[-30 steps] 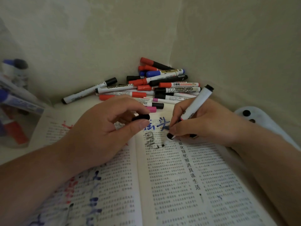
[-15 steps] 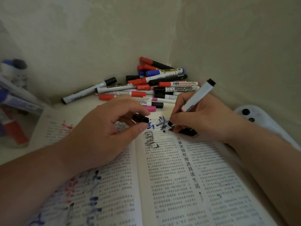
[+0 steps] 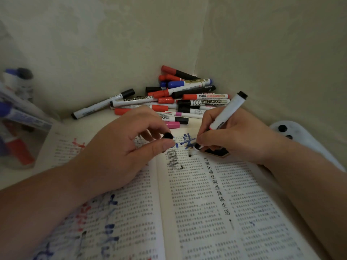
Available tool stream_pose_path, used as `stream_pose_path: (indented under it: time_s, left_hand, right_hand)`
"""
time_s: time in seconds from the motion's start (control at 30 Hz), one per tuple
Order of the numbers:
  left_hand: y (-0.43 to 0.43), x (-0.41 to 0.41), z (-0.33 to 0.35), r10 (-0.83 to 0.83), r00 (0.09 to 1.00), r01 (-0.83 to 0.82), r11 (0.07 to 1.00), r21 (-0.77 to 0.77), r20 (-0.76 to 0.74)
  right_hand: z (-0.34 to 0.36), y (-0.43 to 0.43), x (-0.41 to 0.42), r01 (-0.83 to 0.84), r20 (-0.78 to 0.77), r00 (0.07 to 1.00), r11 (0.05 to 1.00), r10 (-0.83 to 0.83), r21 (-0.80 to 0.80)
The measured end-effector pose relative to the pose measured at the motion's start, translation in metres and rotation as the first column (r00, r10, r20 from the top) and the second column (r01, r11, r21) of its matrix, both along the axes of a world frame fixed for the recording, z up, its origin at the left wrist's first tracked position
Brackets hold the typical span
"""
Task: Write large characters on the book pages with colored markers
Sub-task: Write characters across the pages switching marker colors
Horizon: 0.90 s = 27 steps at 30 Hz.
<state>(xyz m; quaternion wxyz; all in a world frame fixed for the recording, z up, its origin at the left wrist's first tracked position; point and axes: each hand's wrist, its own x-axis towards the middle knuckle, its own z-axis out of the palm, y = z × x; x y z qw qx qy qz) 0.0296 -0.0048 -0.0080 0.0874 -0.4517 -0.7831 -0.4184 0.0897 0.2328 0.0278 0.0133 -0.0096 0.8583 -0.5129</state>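
Right hand: we see the right hand (image 3: pixel 234 139) pinching the marker (image 3: pixel 228 111) low on its white barrel, thumb and fingers curled close round it, the hand over the top of the right page.
Marker: tilted, its black back end up and away toward the wall, its nib down at the top of the right page; we cannot tell whether the nib quite touches the paper.
Left hand: the left hand (image 3: pixel 120 152) pinches the cap (image 3: pixel 168 136) between thumb and forefinger, the other fingers curled under; the forearm lies across the left page.
Cap: small and black, off the marker, held above the gutter, left of the nib and apart from it.
Book: the book (image 3: pixel 206 212) lies open in front of us, both pages full of small print, with a vertical heading (image 3: pixel 217 184) down the right page.
Right page: a large blue character (image 3: pixel 185 140) at the top by the gutter, and a grey-black character (image 3: pixel 173 161) just below it; the nib sits just right of that one.
Left page: red, blue and black strokes (image 3: pixel 109 228), partly under the forearm.
Pile: a pile (image 3: pixel 184 98) of capped red, black and blue markers fills the wall corner behind the book; a pink cap (image 3: pixel 173 125) lies nearest the page.
Left edge: a blurred clear container (image 3: pixel 16 128) with blue and red markers.
Right edge: a white rounded thing (image 3: pixel 300 136) with two black dots, behind the right wrist; we cannot tell what it is.
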Motion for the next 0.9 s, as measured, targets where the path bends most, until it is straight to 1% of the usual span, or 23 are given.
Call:
stream_pose_path:
  time_s: [0.1,0.13,0.2,0.23,0.3,0.4,0.47,0.6,0.73,0.83,0.9]
  left_hand:
    - [-0.0003,-0.0002,0.0006,0.013,0.999,-0.014,0.999,-0.035,-0.031]
    - [-0.0008,-0.0001,0.0003,0.016,1.0,-0.017,0.999,-0.042,-0.027]
    - [-0.0011,0.0001,0.0001,0.009,1.0,-0.01,0.998,-0.061,-0.017]
    - [-0.0008,0.0002,0.0004,0.004,1.0,-0.005,0.997,-0.072,-0.02]
    - [-0.0005,0.0005,0.0012,-0.006,1.0,0.003,0.996,-0.093,-0.022]
    - [-0.0001,0.0001,0.0002,-0.004,1.0,0.004,0.993,-0.12,0.001]
    - [0.0002,-0.0005,-0.0003,-0.007,1.0,0.007,0.992,-0.123,0.002]
    - [-0.0007,0.0011,-0.001,-0.018,0.999,0.02,0.997,-0.076,0.03]
    - [-0.0015,0.0026,-0.0021,-0.013,0.987,0.009,1.0,0.022,0.16]
    - [-0.0009,0.0039,-0.0022,-0.029,0.979,0.01,0.995,0.096,0.202]
    - [-0.0008,0.0038,-0.0031,-0.007,0.98,-0.013,0.995,0.097,0.197]
  right_hand:
    - [0.0006,-0.0021,0.0022,-0.023,0.029,0.999,1.0,0.023,-0.002]
    - [0.0007,-0.002,0.0019,-0.012,0.016,1.0,1.0,0.011,0.014]
    - [0.0003,-0.0004,0.0007,0.041,-0.034,0.999,0.999,-0.041,0.021]
    - [0.0007,0.0012,0.0003,0.074,-0.048,0.996,0.997,-0.074,0.0]
    - [0.0013,0.0038,-0.0006,0.108,-0.052,0.993,0.994,-0.11,-0.027]
    - [0.0008,0.0049,-0.0016,0.073,-0.02,0.997,0.996,-0.072,0.06]
    - [0.0013,0.0045,-0.001,0.072,-0.011,0.997,0.995,-0.071,0.069]
    - [0.004,0.0019,0.0016,0.038,0.012,0.999,0.998,-0.038,0.048]
    - [0.0032,0.0039,-0.0001,0.076,0.002,0.997,0.994,-0.077,0.073]
    - [0.0049,0.0035,0.0022,0.02,0.038,0.999,0.999,-0.021,0.033]
    - [0.0063,0.0039,0.0037,-0.018,0.059,0.998,0.999,0.015,0.048]
